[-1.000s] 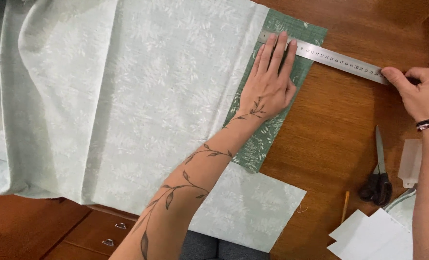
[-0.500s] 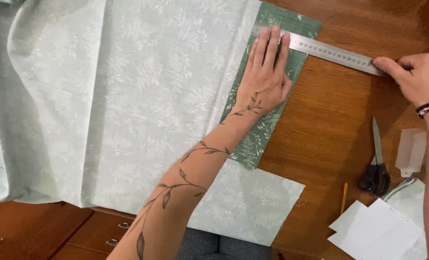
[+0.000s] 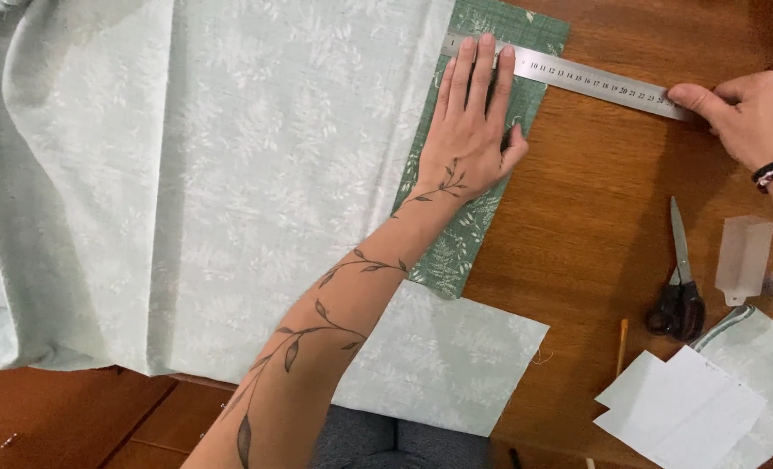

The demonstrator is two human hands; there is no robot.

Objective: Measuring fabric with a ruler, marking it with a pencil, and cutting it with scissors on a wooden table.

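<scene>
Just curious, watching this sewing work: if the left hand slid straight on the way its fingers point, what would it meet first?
The left hand lies flat on the dark green fabric strip, fingers pointing away from the person. Its fingertips already reach the steel ruler, so that comes first, probably; beyond it, the strip's far end and then the picture's edge.

This looks like a home sewing or craft corner, set up on a wooden desk (image 3: 612, 182) rather than a workshop bench. The desk is polished brown wood, and drawers (image 3: 169, 421) with small metal pulls show below its near edge, at lower left. Pale green leaf-print cloth (image 3: 213, 174) drapes over the desk's left half, with a darker green strip (image 3: 465, 243) at its right edge. A steel ruler (image 3: 595, 82) lies across the desk's far side. Toward the right side of the desk lie scissors (image 3: 677, 300), a pencil (image 3: 622, 346), white paper pieces (image 3: 677, 408) and a small clear plastic case (image 3: 743, 259).
</scene>
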